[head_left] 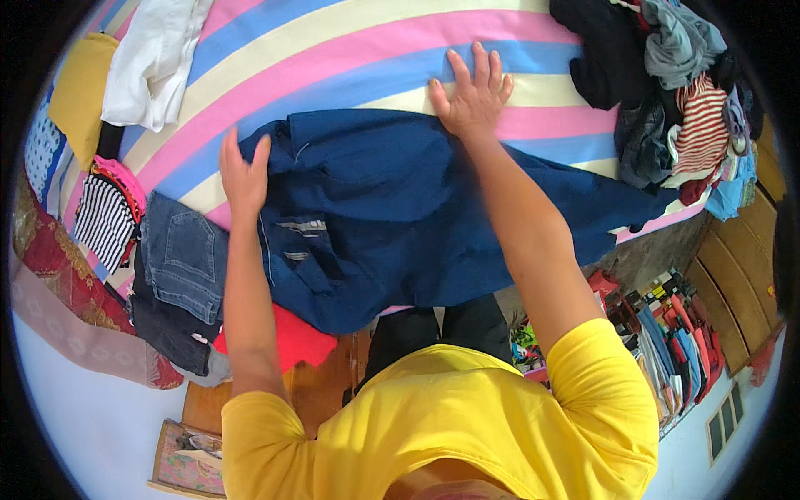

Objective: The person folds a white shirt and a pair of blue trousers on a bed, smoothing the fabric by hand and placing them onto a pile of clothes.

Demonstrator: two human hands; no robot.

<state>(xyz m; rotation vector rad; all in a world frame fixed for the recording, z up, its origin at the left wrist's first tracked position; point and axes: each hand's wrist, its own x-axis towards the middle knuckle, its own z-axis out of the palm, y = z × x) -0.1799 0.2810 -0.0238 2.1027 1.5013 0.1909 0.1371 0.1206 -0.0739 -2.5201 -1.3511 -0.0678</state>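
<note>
Both hands lie flat with fingers apart, clamped on nothing: left hand (pixel 243 173) at nine o'clock of the navy shirt (pixel 392 217), right hand (pixel 472 92) at twelve. The shirt is soft cotton, spread mid-bed, smoothed but seemingly unfolded. Folded jeans (pixel 183 262) at eight o'clock; unsorted pile (pixel 675 92) at two on the striped sheet (pixel 333 58)

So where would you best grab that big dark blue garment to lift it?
Probably by its far edge, reaching over from the near side. The dark blue garment lies spread flat on the striped sheet, and the left hand and right hand already rest open at the two far corners.
</note>
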